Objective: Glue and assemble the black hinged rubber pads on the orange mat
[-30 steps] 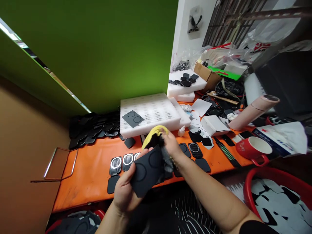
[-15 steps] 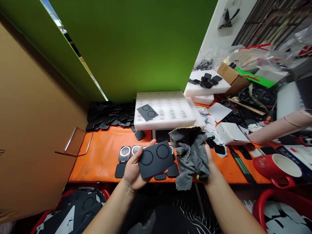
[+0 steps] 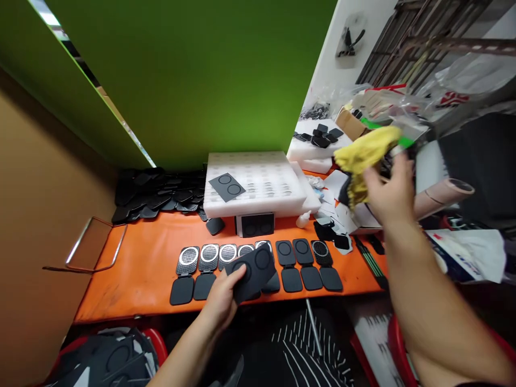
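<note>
1. Your left hand (image 3: 223, 298) pinches the dark card (image 3: 256, 273) at the lower centre, thumb on top, probably to steady it.
2. Your right hand (image 3: 392, 192) clutches the yellow cloth (image 3: 367, 150), raised at the right, probably to clear the table (image 3: 139, 279).

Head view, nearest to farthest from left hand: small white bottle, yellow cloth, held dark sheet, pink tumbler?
1. Held dark sheet: in the left hand.
2. Small white bottle: ahead, rightward.
3. Yellow cloth: in the right hand.
4. Pink tumbler: far right.
</note>
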### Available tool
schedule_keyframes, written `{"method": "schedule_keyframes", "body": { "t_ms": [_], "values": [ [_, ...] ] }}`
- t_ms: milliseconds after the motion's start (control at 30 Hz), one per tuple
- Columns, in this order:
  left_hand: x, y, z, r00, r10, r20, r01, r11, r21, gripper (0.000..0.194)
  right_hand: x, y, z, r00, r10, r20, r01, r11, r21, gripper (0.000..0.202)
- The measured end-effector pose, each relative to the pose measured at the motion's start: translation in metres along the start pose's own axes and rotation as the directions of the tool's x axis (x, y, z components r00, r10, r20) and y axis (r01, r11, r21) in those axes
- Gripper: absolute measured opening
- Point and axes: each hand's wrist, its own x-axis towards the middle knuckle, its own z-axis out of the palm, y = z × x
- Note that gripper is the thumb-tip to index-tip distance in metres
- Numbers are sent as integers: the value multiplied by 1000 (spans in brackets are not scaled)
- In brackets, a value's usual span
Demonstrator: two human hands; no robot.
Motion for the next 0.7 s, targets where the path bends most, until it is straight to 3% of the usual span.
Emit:
{"method": "schedule_keyframes", "body": {
  "t_ms": [33, 67, 100, 133, 167, 200, 233, 300, 467, 567, 700],
  "values": [
    [1, -6, 0, 999, 48, -8, -47, 998, 50, 39, -29, 12, 8, 995, -88, -47, 82, 991, -106, 38],
    [1, -12, 0, 996, 88, -6, -87, 990, 111, 39, -63, 25, 17, 992, -116, 50, 122, 980, -156, 25],
    [0, -16, 0, 993, 118, 5, -117, 977, 178, 38, -99, 37, 27, 960, -84, 268, 131, 978, -164, 17],
    [-1, -20, 0, 990, 140, 23, -142, 958, 249, 37, -133, 47, 36, 874, -35, 484, 122, 981, -150, 15],
    [-2, -23, 0, 987, 154, 46, -161, 935, 316, 36, -163, 55, 44, 778, 4, 628, 103, 986, -134, 15],
    [-3, -24, 1, 984, 163, 72, -178, 911, 372, 36, -187, 60, 50, 730, 55, 681, 52, 989, -136, 16],
    [-4, -26, 1, 981, 162, 104, -191, 889, 415, 37, -204, 63, 55, 726, 96, 681, 1, 990, -140, 17],
    [-5, -27, 2, 978, 128, 166, -192, 865, 463, 39, -216, 65, 58, 716, 120, 688, -37, 990, -134, 19],
    [-4, -27, -1, 979, -15, 205, -79, 893, 443, 42, -196, 64, 44, 630, 41, 776, 3, 999, -54, 29],
    [-6, -24, -1, 980, -11, 199, -87, 875, 477, 44, -194, 67, 40, 584, -4, 811, 44, 999, -27, 22],
    [-5, -21, -1, 981, -19, 194, -78, 874, 480, 50, -199, 73, 43, 589, 48, 807, -45, 999, -27, 20]
  ]
}}
